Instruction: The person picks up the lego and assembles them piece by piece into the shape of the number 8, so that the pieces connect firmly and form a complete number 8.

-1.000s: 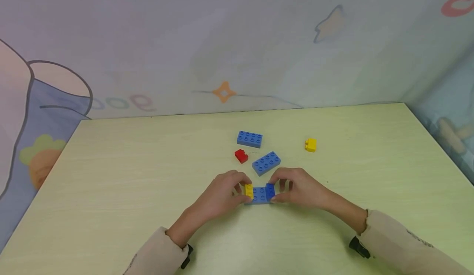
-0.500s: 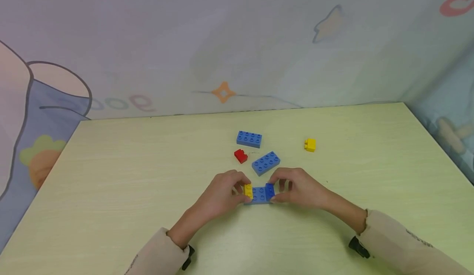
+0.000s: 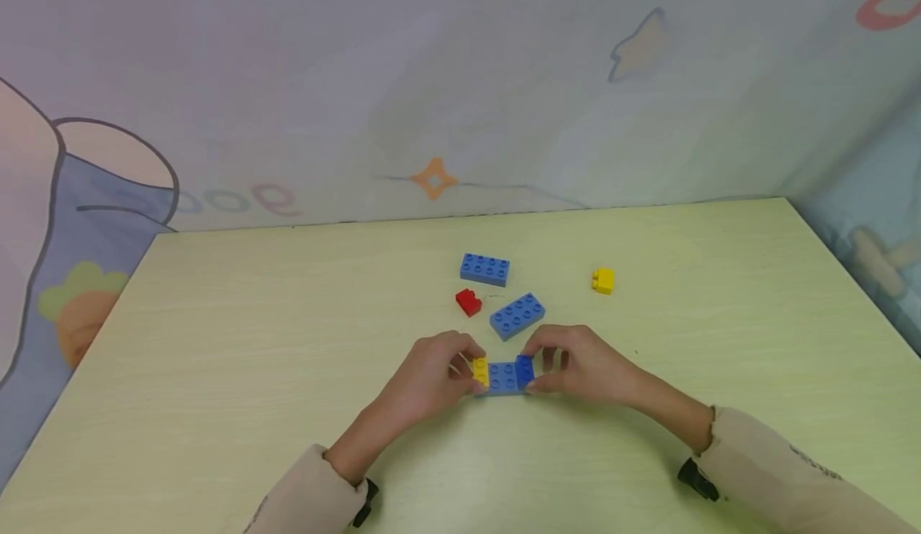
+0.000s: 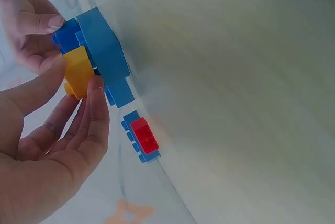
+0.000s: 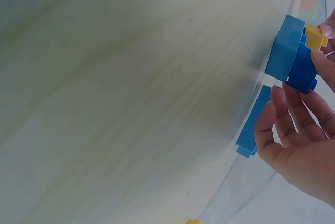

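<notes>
A: Step in hand?

B: Assembly. The left hand [image 3: 432, 374] has its grip pinched on the yellow brick [image 3: 480, 371], thumb and fingertips curled round it. The right hand [image 3: 576, 366] has its grip pinched on the dark blue brick [image 3: 526, 370]. Both bricks sit on the blue plate [image 3: 504, 380], which rests on the surface [image 3: 216, 342] directly between the 2 grips.

A: Are the bricks seated?

B: Judged from the head view, both look level with the plate studs. The left wrist view shows the yellow brick [image 4: 78, 72] against the plate [image 4: 104, 51], but seating depth cannot be confirmed.

A: Next move?

B: Probably a firm downward press by each grip while the plate is kept flat, then release. Uneven pressure could tilt the plate.

A: What lies beyond the grips?

B: 2 loose blue plates, 1 just beyond the right grip [image 3: 517, 316] and 1 farther out [image 3: 485, 269]; a red brick [image 3: 468, 302] between them; a second yellow brick [image 3: 603, 280] well apart, beyond the right grip.

A: Anything unclear?

B: The fingers cover the outer ends of the plate. Both wrist views are blurred, and the right wrist view cuts off the yellow brick [image 5: 315, 36] at the frame edge.
</notes>
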The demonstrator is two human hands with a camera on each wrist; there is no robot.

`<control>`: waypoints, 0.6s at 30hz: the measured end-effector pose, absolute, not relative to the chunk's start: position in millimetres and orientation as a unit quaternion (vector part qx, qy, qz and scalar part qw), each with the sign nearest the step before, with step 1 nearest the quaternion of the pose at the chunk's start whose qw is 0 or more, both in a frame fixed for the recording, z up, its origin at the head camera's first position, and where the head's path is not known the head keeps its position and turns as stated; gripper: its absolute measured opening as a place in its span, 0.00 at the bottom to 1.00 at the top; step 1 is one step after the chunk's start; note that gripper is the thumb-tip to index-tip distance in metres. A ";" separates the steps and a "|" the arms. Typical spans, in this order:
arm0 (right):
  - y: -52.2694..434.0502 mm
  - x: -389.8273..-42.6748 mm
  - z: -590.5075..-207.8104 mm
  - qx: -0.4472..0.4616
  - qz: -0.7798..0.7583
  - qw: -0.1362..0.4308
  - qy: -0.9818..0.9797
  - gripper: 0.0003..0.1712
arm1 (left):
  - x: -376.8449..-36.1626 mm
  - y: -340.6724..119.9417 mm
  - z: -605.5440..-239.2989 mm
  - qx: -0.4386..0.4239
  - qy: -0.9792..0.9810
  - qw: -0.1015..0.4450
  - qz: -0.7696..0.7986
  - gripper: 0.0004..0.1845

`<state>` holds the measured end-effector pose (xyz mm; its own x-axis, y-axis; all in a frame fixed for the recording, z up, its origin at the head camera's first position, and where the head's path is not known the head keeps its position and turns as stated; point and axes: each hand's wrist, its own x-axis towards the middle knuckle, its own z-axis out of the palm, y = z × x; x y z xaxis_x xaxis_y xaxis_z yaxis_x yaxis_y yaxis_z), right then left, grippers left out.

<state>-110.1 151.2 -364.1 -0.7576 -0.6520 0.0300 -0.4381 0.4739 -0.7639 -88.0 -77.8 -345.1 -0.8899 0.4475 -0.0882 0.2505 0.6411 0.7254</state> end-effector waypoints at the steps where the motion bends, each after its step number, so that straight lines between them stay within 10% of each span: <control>1: 151.2 -110.0 -364.1 -0.322 -0.400 0.134 0.848 0.15 | -87.8 -77.6 -344.8 0.194 0.897 0.132 0.375 0.14; 18: 150.5 -108.9 -363.3 -0.312 -0.384 0.135 0.858 0.16 | -88.4 -77.8 -342.9 0.182 0.901 0.136 0.370 0.14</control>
<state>-108.9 150.5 -363.3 -0.7686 -0.6397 0.0086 -0.4324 0.5095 -0.7440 -88.4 -77.8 -342.9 -0.8965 0.4290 -0.1111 0.2271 0.6600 0.7162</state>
